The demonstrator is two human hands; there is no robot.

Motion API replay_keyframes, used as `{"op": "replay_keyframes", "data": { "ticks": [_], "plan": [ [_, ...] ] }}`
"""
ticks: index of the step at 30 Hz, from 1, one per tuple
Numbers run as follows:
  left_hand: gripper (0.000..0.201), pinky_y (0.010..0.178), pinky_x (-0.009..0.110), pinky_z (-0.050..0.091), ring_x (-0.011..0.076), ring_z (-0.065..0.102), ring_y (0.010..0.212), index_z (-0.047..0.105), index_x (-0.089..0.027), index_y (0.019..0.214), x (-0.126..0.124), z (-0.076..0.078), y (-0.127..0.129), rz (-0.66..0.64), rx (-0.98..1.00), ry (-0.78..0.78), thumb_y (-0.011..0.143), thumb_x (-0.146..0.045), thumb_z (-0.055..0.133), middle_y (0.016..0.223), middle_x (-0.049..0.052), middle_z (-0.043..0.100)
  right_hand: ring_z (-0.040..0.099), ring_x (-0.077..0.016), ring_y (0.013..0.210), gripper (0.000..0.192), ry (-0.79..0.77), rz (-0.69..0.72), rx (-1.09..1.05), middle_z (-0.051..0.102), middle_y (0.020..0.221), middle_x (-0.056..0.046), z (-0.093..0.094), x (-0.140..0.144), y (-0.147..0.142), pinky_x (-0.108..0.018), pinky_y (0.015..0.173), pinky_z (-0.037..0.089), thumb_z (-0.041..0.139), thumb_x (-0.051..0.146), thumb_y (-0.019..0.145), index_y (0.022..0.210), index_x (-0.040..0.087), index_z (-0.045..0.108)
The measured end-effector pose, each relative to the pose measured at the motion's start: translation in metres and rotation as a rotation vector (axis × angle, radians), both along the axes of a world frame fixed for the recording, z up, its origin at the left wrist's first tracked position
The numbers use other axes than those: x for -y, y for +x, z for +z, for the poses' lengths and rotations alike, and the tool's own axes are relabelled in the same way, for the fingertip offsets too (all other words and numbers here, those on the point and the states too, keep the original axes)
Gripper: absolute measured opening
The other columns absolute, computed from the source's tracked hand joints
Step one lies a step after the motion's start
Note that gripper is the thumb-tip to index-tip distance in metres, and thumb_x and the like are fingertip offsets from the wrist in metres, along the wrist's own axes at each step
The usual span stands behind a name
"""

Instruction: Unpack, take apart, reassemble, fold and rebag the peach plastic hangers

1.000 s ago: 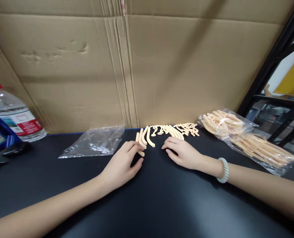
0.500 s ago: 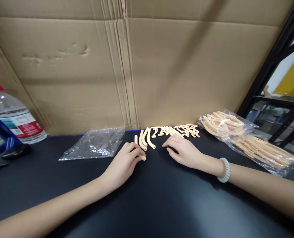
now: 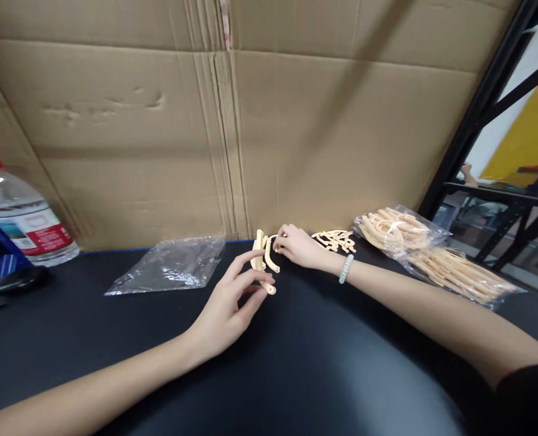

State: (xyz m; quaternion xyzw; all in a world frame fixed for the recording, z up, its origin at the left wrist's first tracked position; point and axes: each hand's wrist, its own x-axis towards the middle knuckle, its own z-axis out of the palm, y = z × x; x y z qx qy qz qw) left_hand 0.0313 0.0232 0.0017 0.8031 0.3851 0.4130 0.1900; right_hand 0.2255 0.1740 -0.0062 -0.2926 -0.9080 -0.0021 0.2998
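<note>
My left hand pinches a pale cream strip between thumb and fingers; the strip has a rounded end with a hole. Another length of cream strip shows just above those fingers; I cannot tell whether it is the same piece. A curved cream piece lies just right of them on the black table. Behind it, my right hand is closed with its fingertips down by the small pieces near the cardboard. What those fingertips grip, if anything, is hidden. A pale beaded bracelet circles the right wrist.
Several small cream pieces lie right of the right hand. Two clear bags of cream parts stand at the right. A flat clear bag and a large water bottle are at left. Cardboard walls the back.
My right hand has moved left and away from me, over the small pieces, and its fingers have closed. My left hand has shifted slightly right, lifting its fingers while holding the strip.
</note>
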Motion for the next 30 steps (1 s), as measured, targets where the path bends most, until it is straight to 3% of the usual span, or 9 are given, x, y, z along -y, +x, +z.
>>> {"op": "replay_keyframes", "data": {
  "ticks": [5,8,12,14,18,21,27,30],
  "plan": [
    [0.011,0.08,0.04,0.06,0.0212,0.067,0.091,0.068,-0.02,0.085,0.004,0.001,0.009,-0.002,0.301,-0.221,0.085,-0.029,0.062,0.143,0.008,0.036,0.055,-0.0173,0.089,0.017,-0.068,-0.06,-0.282,0.053,0.095,-0.006,0.021,0.015,0.021,-0.035,0.083,0.047,0.041,0.017,0.096,0.097,0.02,0.058],
    [0.021,0.077,0.041,0.06,0.0199,0.069,0.085,0.057,-0.02,0.092,0.001,-0.003,0.014,-0.024,0.486,-0.371,0.078,-0.027,0.07,0.132,0.01,0.046,0.058,-0.0133,0.068,0.017,-0.168,-0.052,-0.354,0.054,0.08,-0.001,0.027,0.04,0.037,-0.03,0.066,0.05,0.034,0.023,0.099,0.1,0.021,0.051],
    [0.05,0.082,0.041,0.057,0.0203,0.068,0.086,0.044,-0.023,0.114,-0.002,-0.007,0.02,-0.033,0.622,-0.525,0.074,-0.022,0.074,0.096,0.002,0.062,0.058,-0.0094,0.05,0.017,-0.502,0.035,-0.43,0.054,0.066,0.004,0.022,0.069,0.046,-0.023,0.048,0.044,0.036,0.03,0.098,0.095,0.021,0.049],
    [0.049,0.084,0.04,0.054,0.02,0.066,0.086,0.048,-0.02,0.113,-0.004,-0.008,0.021,-0.026,0.625,-0.565,0.073,-0.022,0.075,0.087,0.001,0.062,0.061,-0.0103,0.049,0.017,-0.652,0.043,-0.522,0.056,0.063,0.005,0.018,0.077,0.044,-0.022,0.046,0.043,0.042,0.034,0.095,0.093,0.02,0.052],
    [0.027,0.083,0.034,0.05,0.0168,0.061,0.084,0.059,-0.018,0.093,-0.006,-0.01,0.019,-0.04,0.607,-0.59,0.073,-0.026,0.075,0.084,0.001,0.061,0.071,-0.0165,0.066,0.025,-0.816,0.044,-0.761,0.069,0.077,-0.003,0.013,0.086,0.034,-0.024,0.053,0.05,0.062,0.04,0.084,0.096,0.018,0.06],
    [0.021,0.081,0.031,0.049,0.0154,0.058,0.084,0.06,-0.019,0.091,-0.006,-0.01,0.018,-0.052,0.572,-0.547,0.076,-0.025,0.073,0.086,0.0,0.059,0.072,-0.019,0.079,0.029,-0.959,0.073,-0.887,0.073,0.089,-0.007,0.009,0.095,0.028,-0.028,0.064,0.055,0.07,0.04,0.078,0.096,0.017,0.064],
    [0.017,0.081,0.034,0.049,0.0176,0.058,0.083,0.055,-0.02,0.084,-0.003,-0.008,0.02,-0.071,0.483,-0.471,0.078,-0.028,0.069,0.086,0.001,0.059,0.06,-0.0102,0.057,0.028,-1.062,-0.043,-1.036,0.066,0.067,-0.001,-0.005,0.108,0.026,-0.023,0.052,0.047,0.077,0.039,0.071,0.073,0.016,0.061],
    [0.02,0.083,0.034,0.047,0.0181,0.058,0.086,0.051,-0.02,0.079,-0.003,-0.009,0.019,-0.066,0.47,-0.457,0.079,-0.029,0.069,0.089,0.002,0.059,0.055,-0.0092,0.052,0.031,-1.099,-0.034,-1.067,0.061,0.061,0.004,-0.008,0.109,0.027,-0.023,0.049,0.043,0.079,0.035,0.068,0.082,0.019,0.056]
  ]
}}
